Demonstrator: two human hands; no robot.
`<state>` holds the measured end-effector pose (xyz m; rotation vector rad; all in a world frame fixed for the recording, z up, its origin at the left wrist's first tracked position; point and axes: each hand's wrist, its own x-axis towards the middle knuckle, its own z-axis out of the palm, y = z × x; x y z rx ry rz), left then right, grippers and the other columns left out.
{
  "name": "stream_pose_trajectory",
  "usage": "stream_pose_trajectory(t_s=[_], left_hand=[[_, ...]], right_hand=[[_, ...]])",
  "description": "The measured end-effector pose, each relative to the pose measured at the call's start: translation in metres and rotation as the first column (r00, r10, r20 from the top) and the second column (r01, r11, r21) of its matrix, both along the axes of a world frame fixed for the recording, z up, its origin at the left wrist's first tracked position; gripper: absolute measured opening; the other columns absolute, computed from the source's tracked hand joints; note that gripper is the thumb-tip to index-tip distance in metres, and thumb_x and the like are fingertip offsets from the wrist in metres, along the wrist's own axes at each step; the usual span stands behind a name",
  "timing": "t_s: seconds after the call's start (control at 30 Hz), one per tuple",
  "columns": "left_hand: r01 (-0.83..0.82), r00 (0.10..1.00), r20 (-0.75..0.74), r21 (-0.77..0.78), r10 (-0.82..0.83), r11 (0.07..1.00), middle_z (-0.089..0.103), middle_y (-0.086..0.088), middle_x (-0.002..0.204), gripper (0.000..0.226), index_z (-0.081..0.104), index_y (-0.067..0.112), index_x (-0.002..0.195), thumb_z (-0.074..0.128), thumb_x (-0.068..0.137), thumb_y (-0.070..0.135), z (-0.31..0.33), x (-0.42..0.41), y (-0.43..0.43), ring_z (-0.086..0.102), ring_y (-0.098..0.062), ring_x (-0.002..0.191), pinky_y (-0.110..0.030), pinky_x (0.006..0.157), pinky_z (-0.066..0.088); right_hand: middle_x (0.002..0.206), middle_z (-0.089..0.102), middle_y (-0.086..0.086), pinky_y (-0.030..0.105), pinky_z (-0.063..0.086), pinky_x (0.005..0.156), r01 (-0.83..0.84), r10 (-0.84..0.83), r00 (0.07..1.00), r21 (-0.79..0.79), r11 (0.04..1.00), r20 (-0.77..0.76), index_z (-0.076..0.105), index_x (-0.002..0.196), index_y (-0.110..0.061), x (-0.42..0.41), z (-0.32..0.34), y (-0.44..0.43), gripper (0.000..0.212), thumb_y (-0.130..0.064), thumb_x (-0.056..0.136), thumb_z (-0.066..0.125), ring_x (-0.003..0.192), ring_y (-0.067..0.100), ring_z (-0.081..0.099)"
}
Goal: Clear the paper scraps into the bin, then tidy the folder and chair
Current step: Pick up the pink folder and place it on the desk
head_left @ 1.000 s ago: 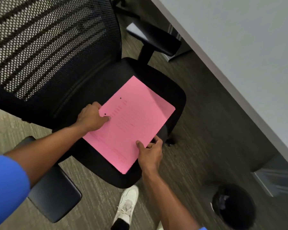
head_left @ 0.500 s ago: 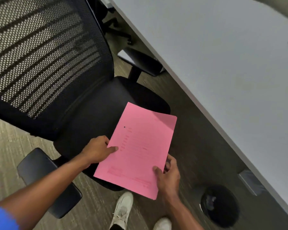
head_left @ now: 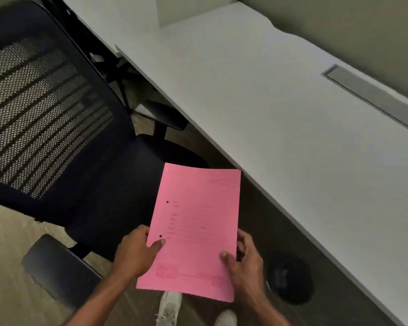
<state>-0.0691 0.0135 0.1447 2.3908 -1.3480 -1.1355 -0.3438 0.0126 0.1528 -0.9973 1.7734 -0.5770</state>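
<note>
A white desk [head_left: 280, 109] fills the upper right of the frame, with a grey cover strip [head_left: 372, 95]. White shoes [head_left: 169, 309] stand on the carpet [head_left: 14, 274] at bottom centre.

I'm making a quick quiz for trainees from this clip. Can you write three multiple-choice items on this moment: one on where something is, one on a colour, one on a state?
1. Where is the bin?
A. On the desk
B. On the floor under the desk edge, to the right of the folder
C. On the chair seat

2. What colour is the folder?
A. Pink
B. Green
C. White

3. How is the folder held?
A. Lying flat on the chair seat, untouched
B. By one hand only
C. By both hands, lifted in front of the chair

Answers:
1. B: the dark round bin stands on the carpet below the desk, beside the right hand.
2. A: its whole cover is pink.
3. C: the left hand grips its left edge and the right hand its right edge, and most of the chair seat shows bare.
</note>
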Motion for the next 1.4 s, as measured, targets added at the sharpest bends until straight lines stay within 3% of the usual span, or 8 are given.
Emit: stream_pose_trajectory(t_s=[0.23,0.37,0.5,0.7,0.83,1.0,1.13,1.4], left_hand=[[-0.041,0.998,-0.044,-0.081,0.037,0.996,0.066,0.02,0.1,0.023,0.058,0.034,0.115,0.072,0.098,0.039,0.056,-0.048,0.012,0.071,-0.004,0.083,-0.023,0.065,0.059],[-0.076,0.993,-0.103,-0.148,0.062,0.986,0.062,0.021,0.104,0.036,0.062,0.031,0.13,0.073,0.097,0.021,0.083,-0.074,0.019,0.064,0.003,0.088,-0.015,0.064,0.05],[-0.126,0.981,-0.168,-0.2,0.093,0.972,0.065,0.022,0.104,0.049,0.062,0.032,0.134,0.076,0.093,0.009,0.108,-0.097,0.022,0.065,0.002,0.093,-0.013,0.068,0.047],[-0.17,0.972,-0.207,-0.31,0.109,0.935,0.075,0.014,0.101,0.05,0.071,0.027,0.13,0.08,0.088,0.002,0.133,-0.13,0.022,0.072,-0.005,0.094,-0.025,0.077,0.057],[-0.176,0.965,-0.249,-0.362,0.087,0.916,0.074,0.017,0.102,0.049,0.071,0.027,0.131,0.08,0.089,0.003,0.146,-0.15,0.017,0.071,-0.004,0.095,-0.025,0.076,0.057],[-0.193,0.958,-0.273,-0.399,0.085,0.897,0.076,0.016,0.101,0.048,0.072,0.028,0.13,0.078,0.09,0.003,0.16,-0.168,0.006,0.073,-0.003,0.094,-0.024,0.075,0.058],[-0.189,0.958,-0.277,-0.411,0.076,0.892,0.075,0.015,0.105,0.046,0.069,0.027,0.133,0.078,0.092,0.006,0.169,-0.168,-0.008,0.074,-0.006,0.095,-0.029,0.077,0.062],[-0.178,0.962,-0.264,-0.396,0.073,0.901,0.075,0.013,0.107,0.046,0.068,0.026,0.134,0.078,0.092,0.011,0.175,-0.148,-0.076,0.076,-0.008,0.095,-0.041,0.081,0.068]], right_hand=[[0.129,0.07,-0.009,0.046,0.064,0.097,0.006,-0.006,1.0,-0.022,1.0,0.022,0.049,0.143,-0.035,-0.048,0.056,0.014,0.064,-0.009,0.092,0.078,0.106,0.005,0.071],[0.126,0.069,-0.013,0.048,0.061,0.101,0.02,-0.02,1.0,-0.043,0.999,0.017,0.047,0.136,-0.045,-0.077,0.084,0.018,0.064,-0.013,0.091,0.08,0.11,0.008,0.07],[0.127,0.069,-0.015,0.046,0.065,0.094,0.034,-0.032,0.998,-0.048,0.998,0.046,0.046,0.136,-0.046,-0.103,0.106,0.021,0.065,-0.014,0.091,0.08,0.108,0.012,0.074],[0.116,0.075,-0.023,0.043,0.068,0.087,0.004,0.002,0.999,-0.132,0.991,0.043,0.046,0.142,-0.043,-0.146,0.13,0.024,0.066,-0.024,0.09,0.082,0.098,0.004,0.079],[0.107,0.075,-0.028,0.027,0.066,0.076,-0.022,0.027,0.999,-0.199,0.98,0.021,0.04,0.134,-0.054,-0.168,0.144,0.02,0.062,-0.03,0.092,0.08,0.092,-0.005,0.077],[0.101,0.071,-0.042,0.019,0.063,0.068,-0.027,0.033,0.999,-0.254,0.967,0.017,0.04,0.138,-0.05,-0.184,0.156,0.011,0.061,-0.029,0.095,0.078,0.091,-0.005,0.076],[0.101,0.075,-0.03,0.023,0.066,0.069,0.002,0.004,1.0,-0.276,0.961,0.018,0.04,0.14,-0.052,-0.184,0.161,-0.002,0.064,-0.03,0.094,0.079,0.091,-0.003,0.077],[0.108,0.07,-0.042,0.028,0.067,0.073,0.014,-0.005,1.0,-0.317,0.948,0.029,0.044,0.142,-0.049,-0.162,0.161,-0.059,0.062,-0.038,0.092,0.08,0.092,0.0,0.078]])
